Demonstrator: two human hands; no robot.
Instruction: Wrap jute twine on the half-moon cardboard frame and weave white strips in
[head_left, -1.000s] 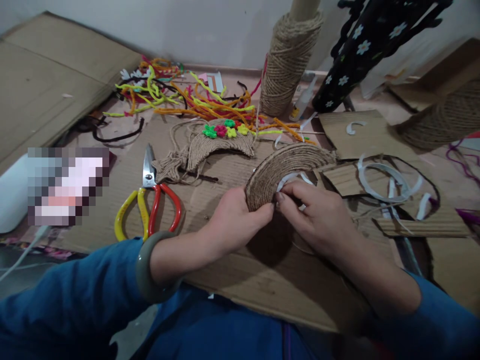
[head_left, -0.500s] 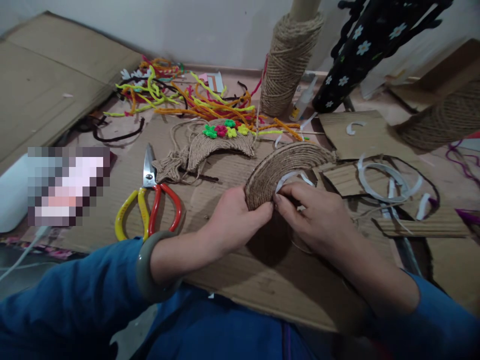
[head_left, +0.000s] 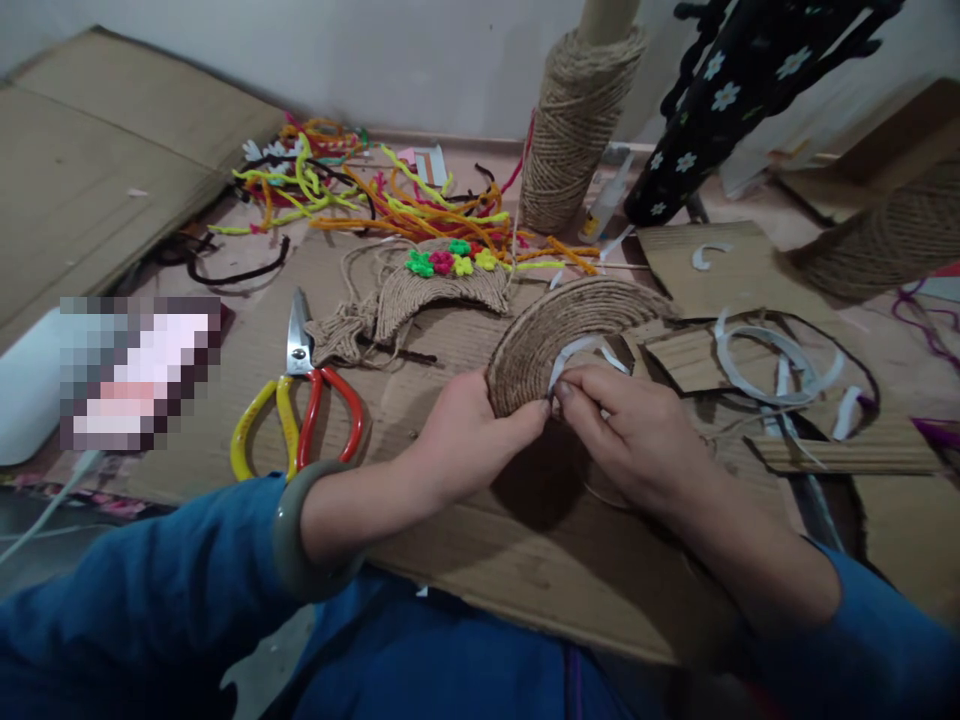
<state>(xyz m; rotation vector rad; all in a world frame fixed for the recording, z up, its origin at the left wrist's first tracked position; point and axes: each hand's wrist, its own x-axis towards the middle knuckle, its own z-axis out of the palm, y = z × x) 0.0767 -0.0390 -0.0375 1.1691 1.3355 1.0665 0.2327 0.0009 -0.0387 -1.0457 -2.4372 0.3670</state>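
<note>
My left hand (head_left: 465, 440) grips the near end of a jute-wrapped cardboard arch (head_left: 555, 325) held over the cardboard sheet (head_left: 525, 560), while my right hand (head_left: 637, 440) pinches a white tape strip (head_left: 574, 352) at its inner edge. Red-and-yellow scissors (head_left: 300, 400) lie to the left.

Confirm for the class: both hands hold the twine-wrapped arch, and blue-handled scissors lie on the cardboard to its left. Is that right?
Not quite. The head view shows the scissors with one yellow and one red handle, not blue. The rest stands: the left hand and right hand hold the twine-wrapped arch, with the scissors on the cardboard to its left.
</note>
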